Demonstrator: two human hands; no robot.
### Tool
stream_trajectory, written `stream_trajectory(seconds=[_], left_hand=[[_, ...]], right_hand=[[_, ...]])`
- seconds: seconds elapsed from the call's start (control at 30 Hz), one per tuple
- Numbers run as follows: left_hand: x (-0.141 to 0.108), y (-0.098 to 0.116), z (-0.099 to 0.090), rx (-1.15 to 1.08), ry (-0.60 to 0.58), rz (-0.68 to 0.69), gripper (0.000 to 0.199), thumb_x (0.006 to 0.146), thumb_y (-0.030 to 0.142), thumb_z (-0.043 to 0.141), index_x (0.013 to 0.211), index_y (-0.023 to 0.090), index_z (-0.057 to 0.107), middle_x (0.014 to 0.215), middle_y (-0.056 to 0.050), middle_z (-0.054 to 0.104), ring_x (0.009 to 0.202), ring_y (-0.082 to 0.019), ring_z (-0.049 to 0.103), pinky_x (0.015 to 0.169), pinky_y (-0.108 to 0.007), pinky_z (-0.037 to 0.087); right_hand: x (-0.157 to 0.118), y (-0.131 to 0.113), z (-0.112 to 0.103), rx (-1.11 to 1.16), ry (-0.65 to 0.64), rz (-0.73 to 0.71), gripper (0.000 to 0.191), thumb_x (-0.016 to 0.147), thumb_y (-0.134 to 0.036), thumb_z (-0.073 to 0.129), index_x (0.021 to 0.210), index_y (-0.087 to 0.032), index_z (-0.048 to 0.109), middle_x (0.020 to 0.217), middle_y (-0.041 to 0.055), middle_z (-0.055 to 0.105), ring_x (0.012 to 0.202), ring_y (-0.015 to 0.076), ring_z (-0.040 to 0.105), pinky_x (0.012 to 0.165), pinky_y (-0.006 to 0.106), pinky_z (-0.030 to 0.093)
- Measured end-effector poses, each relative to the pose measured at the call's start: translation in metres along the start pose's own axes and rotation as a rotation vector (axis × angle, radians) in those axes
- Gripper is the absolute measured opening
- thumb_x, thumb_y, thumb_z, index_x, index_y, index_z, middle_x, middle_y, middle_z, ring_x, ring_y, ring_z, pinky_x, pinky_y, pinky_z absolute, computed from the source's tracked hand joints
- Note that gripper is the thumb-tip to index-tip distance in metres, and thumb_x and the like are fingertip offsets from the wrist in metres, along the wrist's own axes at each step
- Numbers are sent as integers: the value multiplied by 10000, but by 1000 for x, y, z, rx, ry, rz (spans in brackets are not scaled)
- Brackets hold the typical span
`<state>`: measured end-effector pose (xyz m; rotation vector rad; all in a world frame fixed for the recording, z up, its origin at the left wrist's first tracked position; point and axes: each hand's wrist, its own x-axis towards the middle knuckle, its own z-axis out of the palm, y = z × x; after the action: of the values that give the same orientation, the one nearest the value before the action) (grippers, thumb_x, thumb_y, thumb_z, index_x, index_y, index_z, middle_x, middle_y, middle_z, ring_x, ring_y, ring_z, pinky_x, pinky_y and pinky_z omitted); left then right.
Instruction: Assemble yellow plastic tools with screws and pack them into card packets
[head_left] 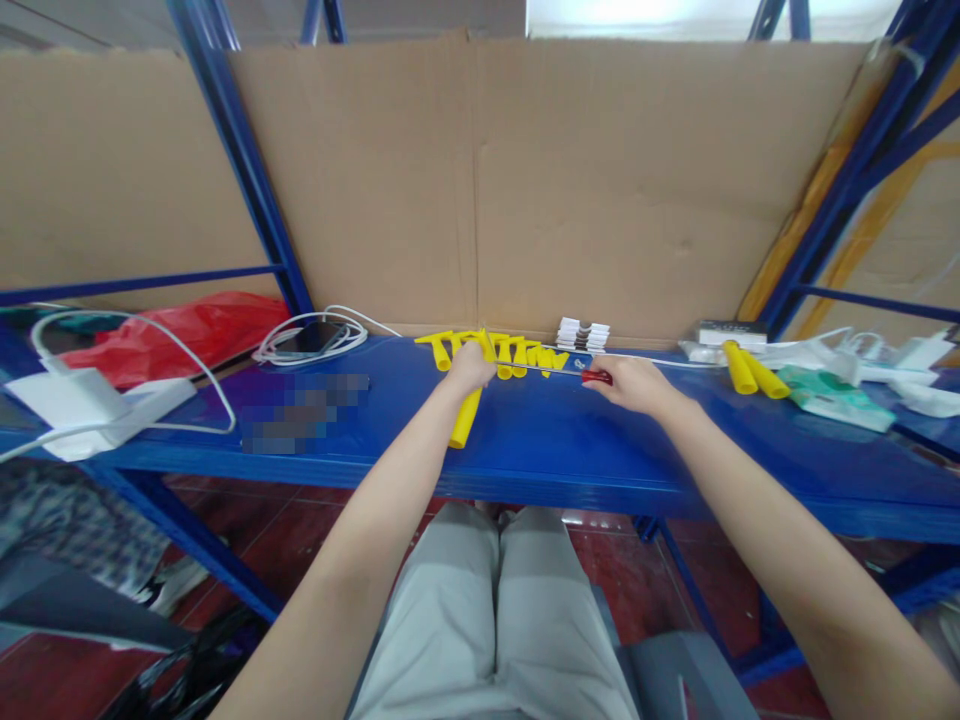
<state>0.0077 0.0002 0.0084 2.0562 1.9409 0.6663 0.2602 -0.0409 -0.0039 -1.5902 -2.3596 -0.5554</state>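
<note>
Yellow tube (466,418), smooth, open-ended, over the blue worktop (570,440); upper part hidden in the left hand (471,368), closed around it. Red-handled tool (597,377), thin shaft, tip indistinct, gripped by the right hand (630,382). Behind: yellow pieces (519,358), partly covered; creased cardboard panel (600,190).

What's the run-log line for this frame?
left hand: holding yellow piece | right hand: gripping red-handled tool, shaft toward left hand | other yellow pieces: on blue table

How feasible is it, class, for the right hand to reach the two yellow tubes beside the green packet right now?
Probably yes: between the right hand and the yellow tubes I see blue tabletop and no obstacle, though that hand grips a red-handled tool.
</note>
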Motion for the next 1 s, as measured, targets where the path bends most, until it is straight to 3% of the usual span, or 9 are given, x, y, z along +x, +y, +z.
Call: stream_trajectory(seconds=[0.17, 0.43, 0.87, 1.0], left_hand=[[0, 0, 0, -23, 5, 18, 287, 807, 104, 522, 1046, 62, 676, 892, -142, 733, 740, -186, 696, 629, -224, 508], [1, -1, 2, -13, -16, 18, 276, 795, 109, 526, 1011, 42, 684, 823, -146, 725, 722, -200, 694, 616, -236, 508], [3, -1, 2, -7, -12, 36, 297, 813, 104, 508, 1050, 48, 678, 923, -173, 726, 813, -219, 703, 701, -267, 529], [4, -1, 2, 7, -11, 21, 293, 805, 116, 535, 1055, 61, 680, 925, -158, 730, 817, -207, 701, 703, -248, 525]], right_hand=[[0, -2, 1, 18, -14, 26, 202, 894, -317, 477, 955, -198, 628, 944, 91, 726, 811, 226, 663, 659, 291, 412], [1, 2, 5, 51, 32, 29, 152, 857, -297, 544, 966, -196, 574, 872, 83, 712, 756, 225, 659, 600, 274, 393], [2, -4, 2, 28, -80, 56, 241, 926, -322, 436, 995, -182, 619, 968, 101, 719, 838, 234, 662, 664, 283, 406], [2, -3, 4, 65, -104, 43, 229, 929, -330, 431, 931, -185, 608, 917, 99, 714, 797, 220, 654, 646, 275, 397]])
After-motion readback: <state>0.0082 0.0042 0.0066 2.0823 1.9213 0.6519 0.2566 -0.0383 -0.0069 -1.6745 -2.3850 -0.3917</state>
